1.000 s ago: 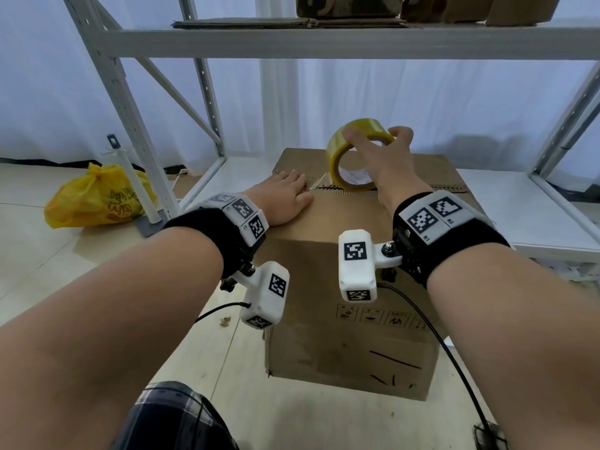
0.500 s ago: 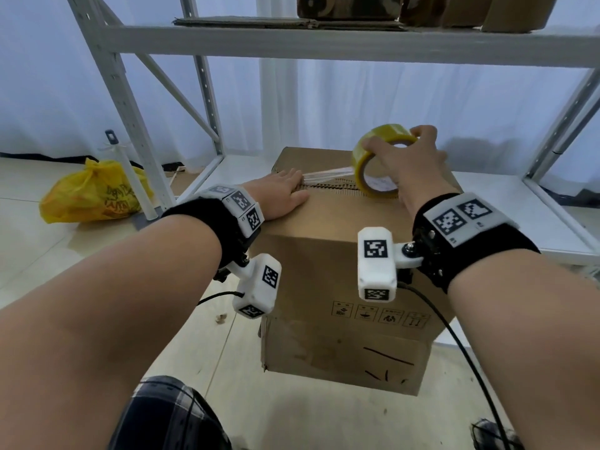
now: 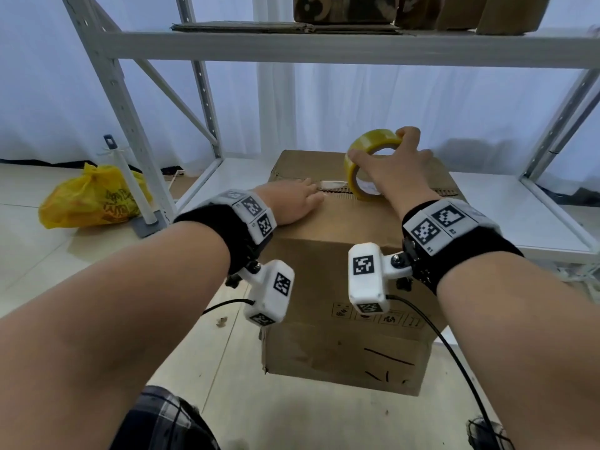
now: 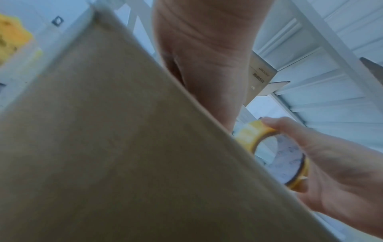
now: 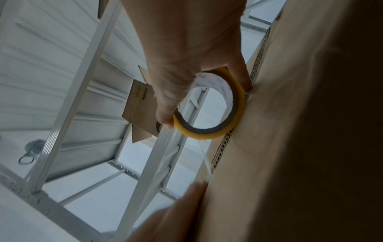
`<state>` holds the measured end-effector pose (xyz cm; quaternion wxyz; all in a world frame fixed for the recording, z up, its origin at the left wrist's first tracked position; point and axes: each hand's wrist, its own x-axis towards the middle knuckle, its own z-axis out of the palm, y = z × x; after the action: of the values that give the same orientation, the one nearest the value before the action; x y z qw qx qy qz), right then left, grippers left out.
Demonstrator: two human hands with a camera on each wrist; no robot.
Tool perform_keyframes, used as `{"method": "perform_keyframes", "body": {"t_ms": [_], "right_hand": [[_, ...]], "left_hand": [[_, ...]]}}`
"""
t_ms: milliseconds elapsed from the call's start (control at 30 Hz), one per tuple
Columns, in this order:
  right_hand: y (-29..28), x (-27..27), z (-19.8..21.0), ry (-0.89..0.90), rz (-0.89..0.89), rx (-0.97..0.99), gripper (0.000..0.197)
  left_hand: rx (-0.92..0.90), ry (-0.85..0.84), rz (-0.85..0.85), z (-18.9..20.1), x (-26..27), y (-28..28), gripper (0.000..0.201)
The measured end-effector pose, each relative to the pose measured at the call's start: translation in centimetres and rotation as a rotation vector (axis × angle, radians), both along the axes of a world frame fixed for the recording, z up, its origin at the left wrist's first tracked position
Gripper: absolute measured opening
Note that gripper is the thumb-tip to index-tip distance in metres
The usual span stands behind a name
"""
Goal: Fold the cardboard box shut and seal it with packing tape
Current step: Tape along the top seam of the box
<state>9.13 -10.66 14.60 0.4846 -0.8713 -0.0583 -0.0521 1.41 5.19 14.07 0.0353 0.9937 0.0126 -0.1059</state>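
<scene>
Yellow tape roll (image 3: 367, 164) stands on the box (image 3: 341, 219) seam, grasped by the right hand (image 3: 394, 170); left hand (image 3: 292, 203) presses flat, fingers straight.

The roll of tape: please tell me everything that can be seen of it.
The roll of tape is a yellowish, see-through ring on a pale printed core with a dark inner edge. It stands on edge on the seam of the cardboard box. The right hand grips it, fingers over the rim. A short clear strip runs from it along the seam toward the left hand, which rests flat on the box top.
</scene>
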Motion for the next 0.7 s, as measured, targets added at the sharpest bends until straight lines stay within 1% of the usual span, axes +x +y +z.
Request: {"method": "perform_keyframes", "body": {"t_ms": [133,300,400,500,600,700], "right_hand": [[-0.1,-0.1,0.1,0.013,0.0,0.017,0.083],[-0.2,-0.3,-0.1,0.001,0.02,0.043,0.084],[-0.3,-0.5,0.0,0.001,0.031,0.01,0.082],[-0.3,-0.4,0.0,-0.011,0.034,0.005,0.082],[-0.4,-0.3,-0.2,-0.03,0.033,0.0,0.082],[-0.6,-0.1,-0.2,-0.042,0.04,-0.01,0.082]], "left_hand": [[0.077,-0.039,0.077,-0.2,-0.8,2.8,0.049],[0.177,-0.031,0.131,-0.6,0.3,1.2,0.06],[0.147,-0.026,0.075,-0.5,0.8,-0.7,0.06],[0.053,-0.026,0.027,-0.6,0.9,-2.3,0.057],[0.007,-0.046,0.038,-0.1,0.1,-0.2,0.051],[0.077,-0.104,0.096,0.3,-1.1,3.0,0.049]]}}
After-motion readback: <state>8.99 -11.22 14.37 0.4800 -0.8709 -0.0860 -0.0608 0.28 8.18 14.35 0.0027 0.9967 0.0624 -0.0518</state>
